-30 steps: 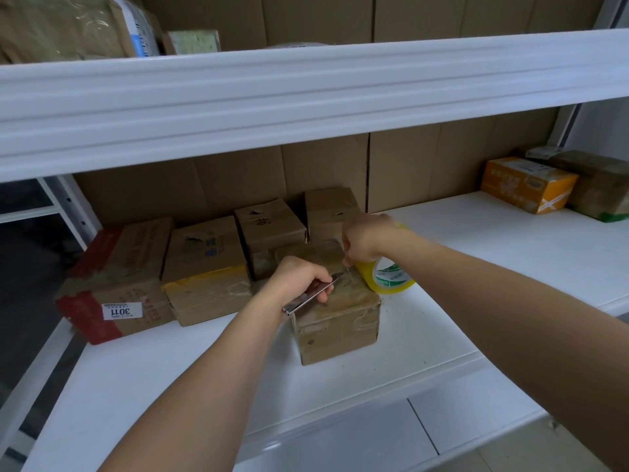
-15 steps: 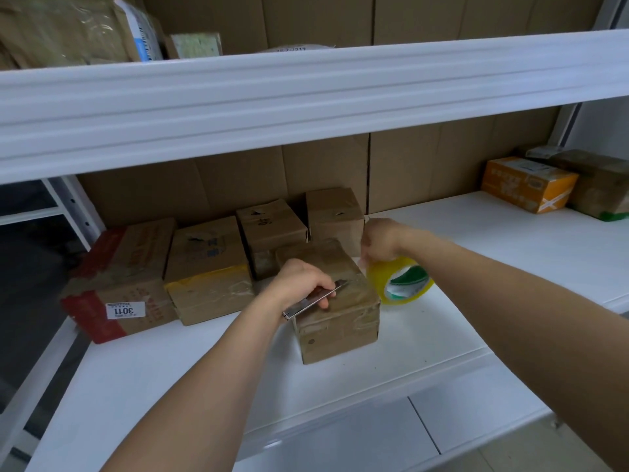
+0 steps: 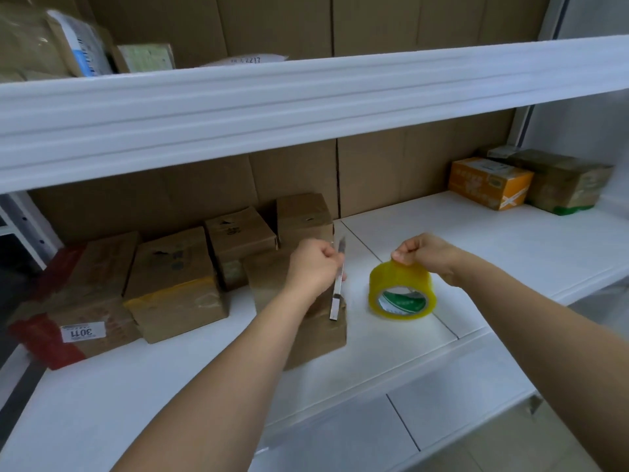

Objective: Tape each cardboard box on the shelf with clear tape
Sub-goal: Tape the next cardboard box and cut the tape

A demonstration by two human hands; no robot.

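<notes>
Now the left grip (image 3: pixel 315 265) clasps a metal cutter (image 3: pixel 337 284), the right grip (image 3: pixel 429 255) pinching a yellowish, seemingly clear tape roll (image 3: pixel 401 291).

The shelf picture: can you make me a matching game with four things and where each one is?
Things:
1. tape roll
2. metal cutter
3. orange box
4. box with the white 3011 label

Places:
A. far left on the shelf
B. held by the left hand
C. far right, near the back
D. under the right hand, pinched at its top

Pairs: 1-D, 2-B, 3-C, 4-A
</notes>
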